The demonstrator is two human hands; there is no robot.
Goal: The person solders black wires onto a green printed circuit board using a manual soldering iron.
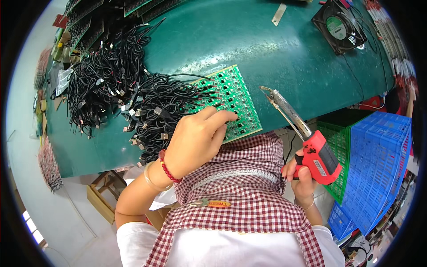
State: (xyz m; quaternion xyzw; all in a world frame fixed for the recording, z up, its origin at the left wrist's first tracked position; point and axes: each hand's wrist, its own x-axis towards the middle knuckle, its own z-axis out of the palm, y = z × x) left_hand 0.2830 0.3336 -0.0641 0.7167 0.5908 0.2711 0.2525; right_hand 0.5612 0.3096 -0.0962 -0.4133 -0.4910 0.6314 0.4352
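Observation:
A green circuit board panel point(244, 100), with rows of small black parts, lies at the table's near edge. Over its lower left part is my left hand point(200, 135), fingers bent and drawn together, the index fingertip at the board's surface. Whatever the fingers pinch is hidden beneath them. Black cables point(162, 100) run onto the panel's left side, some ending in thin red and black wires on it. My right hand point(304, 180) grips a red and black soldering gun point(320, 160) by its handle. Its metal tip point(265, 89) points up and left, to the right of the panel and apart from it.
A large heap of black USB cables point(104, 84) covers the left of the green table point(195, 40). More circuit boards point(84, 26) are stacked at the back left. A black fan point(339, 26) stands at the back right. Blue crates point(376, 164) and a green crate point(340, 151) are at the right.

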